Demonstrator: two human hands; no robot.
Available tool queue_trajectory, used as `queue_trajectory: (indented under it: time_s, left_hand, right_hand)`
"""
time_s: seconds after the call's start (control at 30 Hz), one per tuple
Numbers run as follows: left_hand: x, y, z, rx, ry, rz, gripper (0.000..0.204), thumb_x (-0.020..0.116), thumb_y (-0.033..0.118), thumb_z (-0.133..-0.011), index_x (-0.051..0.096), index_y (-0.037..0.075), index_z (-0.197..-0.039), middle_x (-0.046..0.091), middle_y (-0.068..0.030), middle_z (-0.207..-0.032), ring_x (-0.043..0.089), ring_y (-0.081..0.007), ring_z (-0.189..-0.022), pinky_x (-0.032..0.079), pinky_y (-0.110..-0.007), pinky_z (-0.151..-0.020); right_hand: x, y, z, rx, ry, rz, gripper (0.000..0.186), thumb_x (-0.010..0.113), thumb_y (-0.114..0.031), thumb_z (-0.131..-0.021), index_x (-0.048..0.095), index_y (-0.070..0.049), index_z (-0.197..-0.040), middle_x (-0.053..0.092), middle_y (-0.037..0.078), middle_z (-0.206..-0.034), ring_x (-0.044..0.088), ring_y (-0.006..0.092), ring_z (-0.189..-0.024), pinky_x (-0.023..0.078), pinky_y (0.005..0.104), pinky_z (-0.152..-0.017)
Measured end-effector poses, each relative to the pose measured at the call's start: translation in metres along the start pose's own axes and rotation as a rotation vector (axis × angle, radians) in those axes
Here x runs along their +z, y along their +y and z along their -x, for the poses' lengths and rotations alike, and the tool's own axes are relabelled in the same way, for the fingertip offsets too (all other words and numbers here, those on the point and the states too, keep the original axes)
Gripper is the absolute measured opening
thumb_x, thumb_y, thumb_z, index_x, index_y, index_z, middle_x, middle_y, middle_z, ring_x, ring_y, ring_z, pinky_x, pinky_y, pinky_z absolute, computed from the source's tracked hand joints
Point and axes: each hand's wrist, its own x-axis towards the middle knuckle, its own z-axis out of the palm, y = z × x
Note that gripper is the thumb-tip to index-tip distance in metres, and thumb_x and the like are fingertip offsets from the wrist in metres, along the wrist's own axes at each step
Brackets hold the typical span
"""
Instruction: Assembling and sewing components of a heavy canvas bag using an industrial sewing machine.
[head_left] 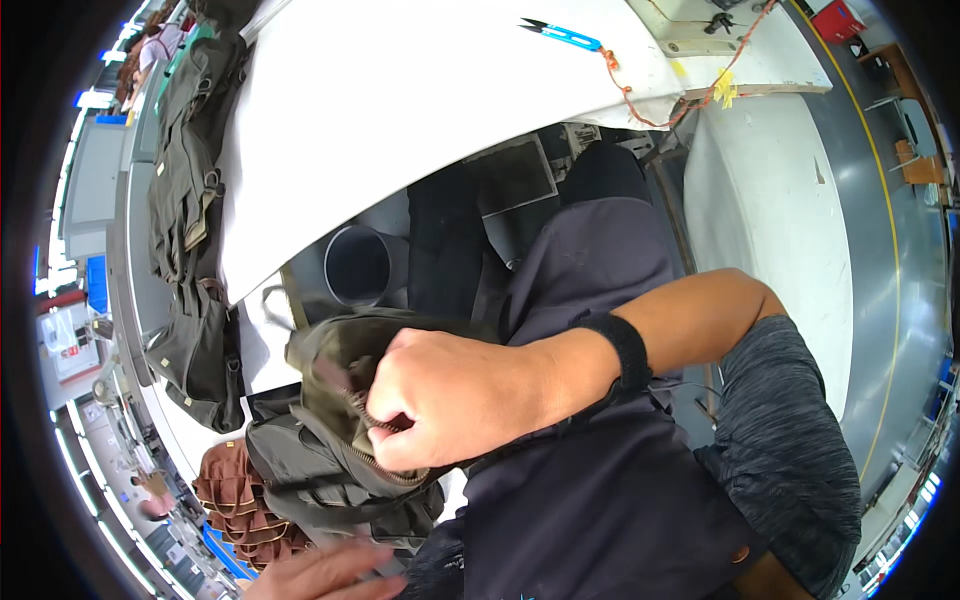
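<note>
An olive-green bag [322,385] with a metal zip along its opening lies toward the left, in front of my lap. My right hand [460,395] is closed in a fist at the zipped edge, gripping the bag there. Whether a zip pull is between the fingers is hidden. My left hand [325,572], smeared a little by motion, is at the lower edge with its fingers stretched out, just below the bag's dark straps. It holds nothing that I can see.
More dark olive bags [190,190] line the left side of the white table [400,90]. Brown bags [225,485] are stacked at lower left. Blue thread snips [565,35] on an orange cord lie at the far edge. A grey bin [360,265] stands below the table.
</note>
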Motion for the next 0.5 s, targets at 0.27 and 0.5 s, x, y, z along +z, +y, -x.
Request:
queue_trajectory:
  time_s: [0.27, 0.5]
  left_hand:
    - [-0.013, 0.018, -0.043, -0.213, 0.482, -0.569, 0.081, 0.090, 0.038, -0.074, 0.058, 0.003, -0.141, 0.053, -0.0231, -0.147, 0.044, -0.0535, -0.139, 0.037, -0.056, -0.115]
    - [-0.011, -0.076, -0.156, -0.168, 0.629, -0.209, 0.055, 0.065, -0.007, -0.082, 0.056, 0.004, -0.135, 0.067, -0.0236, -0.122, 0.064, -0.0429, -0.115, 0.051, -0.042, -0.097]
  right_hand:
    - [-0.024, -0.048, -0.017, -0.572, -0.249, 0.419, 0.026, 0.068, -0.020, -0.076, 0.059, -0.005, -0.056, 0.057, 0.010, -0.054, 0.059, 0.0334, -0.057, 0.047, 0.0420, -0.066]
    - [-0.115, -0.037, -0.048, -0.071, -0.432, 0.626, 0.029, 0.067, -0.022, -0.081, 0.065, 0.005, -0.070, 0.055, 0.015, -0.056, 0.047, 0.0182, -0.047, 0.042, 0.0381, -0.052]
